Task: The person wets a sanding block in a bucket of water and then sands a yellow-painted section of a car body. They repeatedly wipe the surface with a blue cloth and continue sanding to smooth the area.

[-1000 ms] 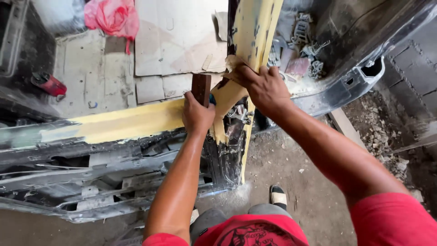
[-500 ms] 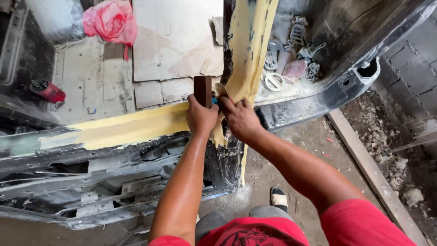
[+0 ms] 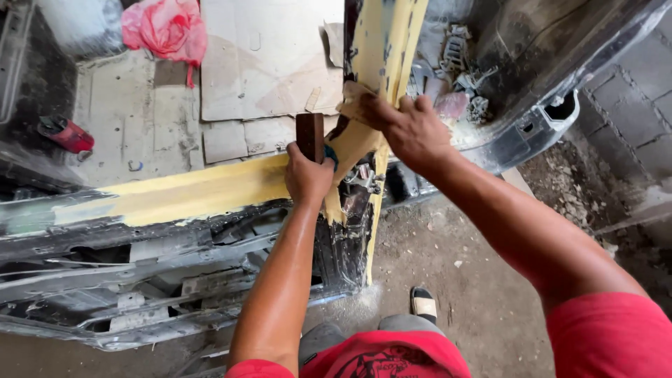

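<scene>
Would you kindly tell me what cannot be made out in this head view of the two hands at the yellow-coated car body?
- Lower end of the dark brown wooden block: wrapped by the left hand.
- Right hand's fingertips: hidden behind the tan sheet they press, so the grip is unclear.
- Small blue item at the left thumb: too small to identify.
- Grey clutter inside the car shell: indistinct.
- Sandalled foot: partly covered by the knee.

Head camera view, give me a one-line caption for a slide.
Left hand grips a dark block on yellow-coated car bodywork; right hand presses the upright pillar.
</scene>
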